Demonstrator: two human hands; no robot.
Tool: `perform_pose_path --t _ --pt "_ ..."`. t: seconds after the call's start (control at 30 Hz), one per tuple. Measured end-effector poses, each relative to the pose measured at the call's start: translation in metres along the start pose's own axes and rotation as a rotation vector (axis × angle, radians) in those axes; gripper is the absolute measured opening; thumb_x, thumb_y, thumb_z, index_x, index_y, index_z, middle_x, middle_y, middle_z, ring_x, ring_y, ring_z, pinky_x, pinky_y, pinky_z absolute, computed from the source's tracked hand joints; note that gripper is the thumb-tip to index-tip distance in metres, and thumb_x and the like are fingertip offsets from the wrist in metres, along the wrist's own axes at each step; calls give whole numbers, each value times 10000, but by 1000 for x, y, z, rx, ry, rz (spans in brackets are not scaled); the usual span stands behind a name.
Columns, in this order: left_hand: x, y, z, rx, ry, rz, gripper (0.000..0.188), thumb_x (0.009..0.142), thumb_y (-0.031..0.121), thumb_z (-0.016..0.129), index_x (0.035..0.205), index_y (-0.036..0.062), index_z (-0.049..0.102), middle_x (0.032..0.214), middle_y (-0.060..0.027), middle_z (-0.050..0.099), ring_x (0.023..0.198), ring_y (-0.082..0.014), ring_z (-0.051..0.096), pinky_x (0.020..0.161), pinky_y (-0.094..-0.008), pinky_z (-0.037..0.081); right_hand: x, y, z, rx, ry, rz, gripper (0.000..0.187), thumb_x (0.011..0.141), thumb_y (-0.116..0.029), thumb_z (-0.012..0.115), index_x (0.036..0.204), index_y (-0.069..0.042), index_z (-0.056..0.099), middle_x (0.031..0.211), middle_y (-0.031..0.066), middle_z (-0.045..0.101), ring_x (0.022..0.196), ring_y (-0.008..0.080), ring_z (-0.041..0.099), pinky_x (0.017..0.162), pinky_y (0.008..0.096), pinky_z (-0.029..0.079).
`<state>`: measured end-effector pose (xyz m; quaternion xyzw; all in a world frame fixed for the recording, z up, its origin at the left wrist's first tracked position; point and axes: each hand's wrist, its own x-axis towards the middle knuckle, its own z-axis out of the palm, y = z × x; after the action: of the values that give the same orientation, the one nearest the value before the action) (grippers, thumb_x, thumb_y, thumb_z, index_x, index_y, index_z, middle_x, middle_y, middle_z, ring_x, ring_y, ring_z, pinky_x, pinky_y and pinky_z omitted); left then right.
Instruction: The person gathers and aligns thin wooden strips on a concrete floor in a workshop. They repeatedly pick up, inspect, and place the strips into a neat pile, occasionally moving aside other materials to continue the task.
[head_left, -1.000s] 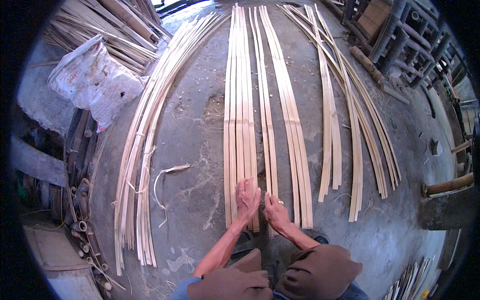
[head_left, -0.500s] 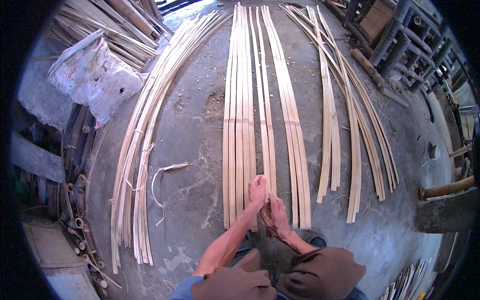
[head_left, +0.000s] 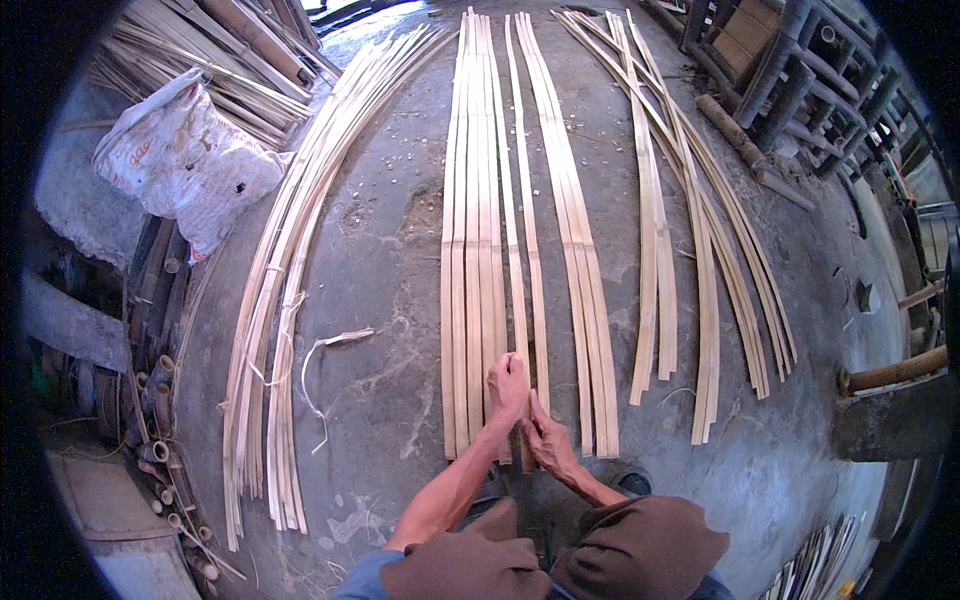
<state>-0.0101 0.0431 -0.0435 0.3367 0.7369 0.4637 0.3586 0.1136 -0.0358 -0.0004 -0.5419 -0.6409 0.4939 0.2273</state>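
Long pale bamboo strips [head_left: 468, 330] lie side by side on the floor, running away from me. My left hand [head_left: 509, 388] is closed on a narrow bamboo strip [head_left: 517, 290] at the right edge of this row. Just to its right and nearer to me, my right hand [head_left: 549, 442] has its fingers against the near part of the same strip, seemingly gripping it; its palm side is hidden. Another single strip [head_left: 537, 320] lies right beside, passing close to the right hand. A further group of strips [head_left: 588, 300] lies to the right, apart from both hands.
A tied bundle of strips [head_left: 285, 280] curves along the left, near a loose fibre tie [head_left: 312, 375]. Crossed strips [head_left: 703, 270] lie at right. A white sack [head_left: 190, 160] and bamboo poles [head_left: 160, 395] stand left; a dark bamboo frame [head_left: 800, 90] stands far right.
The narrow strip under my hands has shifted left toward the row, leaving a gap from the strip at its right. My left hand moved slightly left; my right hand's fingers have changed position.
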Motion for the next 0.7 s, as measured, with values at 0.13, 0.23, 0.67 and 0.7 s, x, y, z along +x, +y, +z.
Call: perform_pose_path --t 0.13,0.23,0.67,0.7 --pt "-11 11 -25 180 -72 265 283 926 177 557 1134 -5 619 1096 -210 627 877 -359 633 755 -451 505 9 -9 -7 41 -25 -20 607 974 -183 580 1520 -119 321 795 245 520 785 93 476 684 289 462" --pt "-12 24 -47 381 -120 423 357 917 140 569 1244 -4 581 1321 -220 514 1139 -383 556 945 -463 451 14 2 -4 65 -30 -41 603 966 -189 595 1512 -134 344 770 233 508 768 97 466 679 294 466" --pt "-7 -1 -56 823 -194 618 524 987 216 474 1475 42 399 1560 -152 340 1471 -385 219 1191 -554 127 23 24 11 25 22 -145 592 937 -177 643 1477 -124 407 931 338 486 799 76 526 699 329 498" --pt "-7 -1 -57 822 -200 600 529 986 227 477 1476 41 398 1561 -148 340 1471 -385 219 1191 -554 128 23 23 13 31 23 -160 590 936 -174 643 1475 -117 410 953 346 489 815 74 558 705 335 504"
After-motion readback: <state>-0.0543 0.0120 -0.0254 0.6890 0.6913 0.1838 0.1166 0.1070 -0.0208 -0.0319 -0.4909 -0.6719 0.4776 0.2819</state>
